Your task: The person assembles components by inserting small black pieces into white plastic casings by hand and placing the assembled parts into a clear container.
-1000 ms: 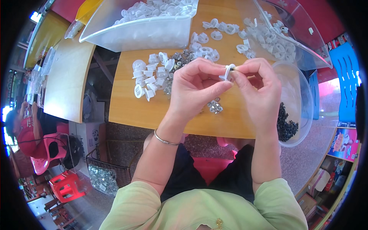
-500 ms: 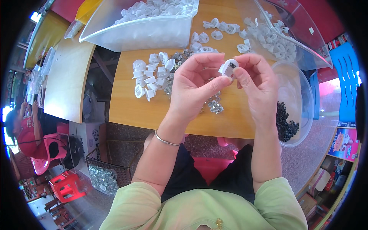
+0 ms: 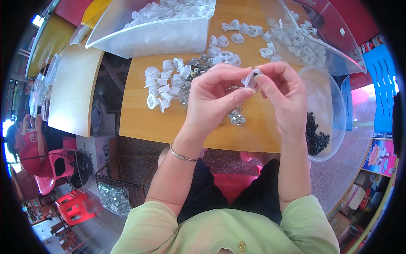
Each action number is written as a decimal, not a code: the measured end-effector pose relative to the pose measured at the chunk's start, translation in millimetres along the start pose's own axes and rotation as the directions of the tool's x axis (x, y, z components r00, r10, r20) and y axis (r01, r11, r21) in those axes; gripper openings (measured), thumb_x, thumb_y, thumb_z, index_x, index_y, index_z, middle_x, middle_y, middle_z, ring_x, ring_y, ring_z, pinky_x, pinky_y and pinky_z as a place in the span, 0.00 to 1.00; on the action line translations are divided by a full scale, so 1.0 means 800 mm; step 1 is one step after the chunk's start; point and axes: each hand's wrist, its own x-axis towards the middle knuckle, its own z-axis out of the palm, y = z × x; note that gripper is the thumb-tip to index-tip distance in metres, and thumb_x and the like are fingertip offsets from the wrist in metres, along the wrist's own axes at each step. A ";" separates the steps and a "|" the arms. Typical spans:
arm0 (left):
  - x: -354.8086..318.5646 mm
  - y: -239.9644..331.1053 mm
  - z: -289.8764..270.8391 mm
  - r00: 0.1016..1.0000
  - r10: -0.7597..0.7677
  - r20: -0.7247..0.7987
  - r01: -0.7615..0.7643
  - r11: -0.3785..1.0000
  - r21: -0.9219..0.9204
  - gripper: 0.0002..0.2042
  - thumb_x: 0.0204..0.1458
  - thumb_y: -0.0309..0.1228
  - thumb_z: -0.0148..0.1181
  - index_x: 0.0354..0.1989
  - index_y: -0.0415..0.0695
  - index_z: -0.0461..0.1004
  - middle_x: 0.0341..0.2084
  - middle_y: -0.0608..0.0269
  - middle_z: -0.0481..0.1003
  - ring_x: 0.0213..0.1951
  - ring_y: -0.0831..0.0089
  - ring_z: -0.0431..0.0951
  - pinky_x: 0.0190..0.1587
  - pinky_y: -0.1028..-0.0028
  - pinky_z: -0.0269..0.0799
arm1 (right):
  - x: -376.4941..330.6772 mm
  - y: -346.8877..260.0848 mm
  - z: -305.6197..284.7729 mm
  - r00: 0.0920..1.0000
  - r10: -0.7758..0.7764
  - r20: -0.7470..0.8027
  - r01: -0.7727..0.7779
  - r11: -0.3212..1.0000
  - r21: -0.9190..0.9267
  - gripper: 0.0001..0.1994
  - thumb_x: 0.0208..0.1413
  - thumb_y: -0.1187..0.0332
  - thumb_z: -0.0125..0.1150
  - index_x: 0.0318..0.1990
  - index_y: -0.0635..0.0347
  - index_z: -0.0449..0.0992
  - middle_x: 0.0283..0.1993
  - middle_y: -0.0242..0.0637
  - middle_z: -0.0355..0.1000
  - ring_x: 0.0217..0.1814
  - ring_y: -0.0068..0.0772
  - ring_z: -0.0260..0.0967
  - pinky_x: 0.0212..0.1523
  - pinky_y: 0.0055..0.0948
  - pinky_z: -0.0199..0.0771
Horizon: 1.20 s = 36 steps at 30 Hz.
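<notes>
Above the table, my left hand (image 3: 209,96) pinches a small white plastic ring-shaped part (image 3: 252,79) between thumb and fingers. From the other side, my right hand (image 3: 284,92) grips it too, its thumb against the ring's edge. A bit of black shows inside the ring, mostly hidden by the right thumb. Beneath and beyond the left hand lies a heap of small shiny metal pieces (image 3: 198,65), with a few more (image 3: 237,117) between the hands. Left of them, white plastic parts (image 3: 163,86) are piled on the wooden table (image 3: 148,122).
A translucent bin (image 3: 148,40) full of white parts stands at the back left. At the back right, a clear container (image 3: 344,59) lies tipped, white parts inside. A clear round tub (image 3: 336,144) holds small black pieces (image 3: 315,135). A person (image 3: 38,148) sits far left.
The white ring has been tilted between my fingers, so it shows more edge-on and its black piece is less visible. Both hands stay in nearly the same place.
</notes>
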 end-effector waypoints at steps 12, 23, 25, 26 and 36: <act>0.001 -0.003 0.001 1.000 0.004 0.008 -0.004 1.000 0.022 0.12 0.43 0.14 0.59 0.39 0.36 0.73 0.39 0.59 0.72 0.41 0.76 0.73 0.44 0.78 0.71 | -0.001 -0.002 -0.002 0.999 0.030 -0.018 -0.031 0.999 -0.045 0.06 0.49 0.77 0.60 0.35 0.65 0.72 0.30 0.29 0.71 0.33 0.15 0.67 0.36 0.16 0.69; 0.000 0.005 0.004 0.992 -0.013 -0.128 0.023 0.997 0.070 0.05 0.47 0.17 0.57 0.33 0.33 0.72 0.36 0.54 0.75 0.38 0.77 0.75 0.42 0.79 0.71 | -0.001 0.006 0.005 0.961 -0.273 0.036 0.268 0.898 -0.349 0.08 0.47 0.81 0.59 0.37 0.66 0.73 0.36 0.31 0.68 0.33 0.17 0.67 0.34 0.15 0.69; 0.001 0.006 0.004 0.991 -0.018 -0.130 0.031 0.994 0.101 0.05 0.47 0.17 0.56 0.33 0.33 0.72 0.35 0.54 0.75 0.36 0.76 0.76 0.40 0.79 0.73 | -0.001 0.006 0.008 0.973 -0.231 0.002 0.223 0.939 -0.260 0.09 0.47 0.81 0.59 0.37 0.66 0.74 0.36 0.32 0.69 0.32 0.18 0.68 0.35 0.16 0.70; 0.001 0.006 0.004 0.991 -0.018 -0.131 0.032 0.994 0.101 0.05 0.47 0.17 0.56 0.33 0.33 0.72 0.35 0.54 0.75 0.36 0.76 0.76 0.40 0.79 0.73 | -0.002 0.006 0.010 0.983 -0.184 -0.029 0.177 0.970 -0.166 0.09 0.47 0.81 0.59 0.37 0.65 0.74 0.37 0.33 0.69 0.32 0.18 0.69 0.35 0.17 0.71; 0.001 -0.003 0.006 0.984 0.047 -0.170 -0.037 0.997 0.065 0.03 0.47 0.15 0.56 0.30 0.33 0.72 0.36 0.55 0.74 0.36 0.76 0.75 0.38 0.79 0.74 | -0.002 0.019 0.018 0.933 -0.351 -0.076 0.294 0.869 -0.397 0.08 0.44 0.80 0.60 0.34 0.64 0.74 0.33 0.36 0.69 0.31 0.22 0.71 0.31 0.19 0.73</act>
